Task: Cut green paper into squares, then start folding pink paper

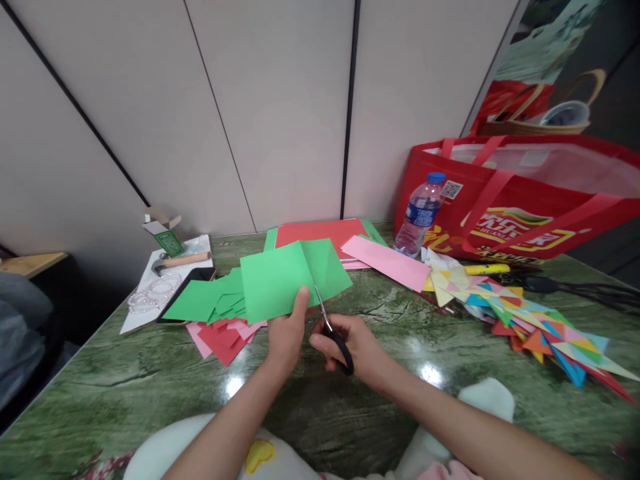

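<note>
A sheet of green paper (274, 283) is pinched by its lower edge in my left hand (289, 333), thumb on top. My right hand (353, 343) has its fingers through the black handles of a pair of scissors (339, 347). The scissor blades lie at the paper's lower edge, where a cut or crease line runs up toward the top edge. Right of that line the green paper's other part (327, 270) tilts away. Left of my hands lie cut green paper squares (193, 301), with red and pink paper squares (225, 340) just below them.
At the back lie red paper sheets (320, 233) and a pink paper strip (387, 260). A water bottle (419, 217) stands before a red bag (500, 200). Folded colourful paper pieces (545, 327) spread rightward. A hammer (183, 262), small box (167, 235) and beads (154, 293) are left.
</note>
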A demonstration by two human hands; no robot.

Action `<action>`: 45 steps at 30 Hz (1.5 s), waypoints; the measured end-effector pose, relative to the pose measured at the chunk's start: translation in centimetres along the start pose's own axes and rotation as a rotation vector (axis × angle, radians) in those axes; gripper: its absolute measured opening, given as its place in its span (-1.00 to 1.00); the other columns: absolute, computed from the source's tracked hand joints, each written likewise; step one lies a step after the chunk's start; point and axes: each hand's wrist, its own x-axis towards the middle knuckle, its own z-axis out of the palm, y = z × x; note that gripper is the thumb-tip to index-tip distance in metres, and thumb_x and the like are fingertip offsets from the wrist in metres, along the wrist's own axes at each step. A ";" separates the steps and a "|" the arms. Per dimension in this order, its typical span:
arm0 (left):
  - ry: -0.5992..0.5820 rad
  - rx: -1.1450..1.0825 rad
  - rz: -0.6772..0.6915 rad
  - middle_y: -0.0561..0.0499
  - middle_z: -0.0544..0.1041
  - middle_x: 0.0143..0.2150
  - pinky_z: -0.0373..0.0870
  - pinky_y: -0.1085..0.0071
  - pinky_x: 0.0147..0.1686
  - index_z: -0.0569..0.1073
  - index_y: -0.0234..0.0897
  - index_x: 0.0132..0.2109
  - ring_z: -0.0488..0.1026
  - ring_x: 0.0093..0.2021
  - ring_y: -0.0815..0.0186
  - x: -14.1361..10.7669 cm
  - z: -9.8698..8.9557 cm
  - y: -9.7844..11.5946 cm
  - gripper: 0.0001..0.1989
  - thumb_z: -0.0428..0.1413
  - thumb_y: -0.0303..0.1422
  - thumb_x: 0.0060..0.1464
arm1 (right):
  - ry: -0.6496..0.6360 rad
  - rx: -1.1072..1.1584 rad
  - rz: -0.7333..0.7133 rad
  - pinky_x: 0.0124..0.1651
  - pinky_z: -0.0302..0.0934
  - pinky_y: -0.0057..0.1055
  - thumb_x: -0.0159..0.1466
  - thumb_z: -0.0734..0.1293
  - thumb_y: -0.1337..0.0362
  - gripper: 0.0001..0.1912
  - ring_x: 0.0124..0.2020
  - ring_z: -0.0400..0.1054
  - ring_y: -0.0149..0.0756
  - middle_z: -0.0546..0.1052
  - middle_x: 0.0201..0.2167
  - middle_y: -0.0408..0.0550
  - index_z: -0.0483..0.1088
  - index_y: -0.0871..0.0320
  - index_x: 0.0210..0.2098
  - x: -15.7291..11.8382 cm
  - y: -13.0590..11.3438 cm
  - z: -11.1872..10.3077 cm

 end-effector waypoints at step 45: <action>-0.039 0.177 0.026 -0.11 0.54 -0.17 0.18 0.35 0.04 0.48 -0.29 -0.29 0.38 -0.02 0.21 -1.3 0.0 1.4 -0.77 0.08 -0.25 -0.07 | 0.016 0.163 -0.013 -0.49 0.12 -0.46 -0.05 0.38 -0.01 -0.56 -0.61 0.13 -0.49 0.28 -0.61 -0.24 0.31 0.22 -0.36 0.2 0.1 0.4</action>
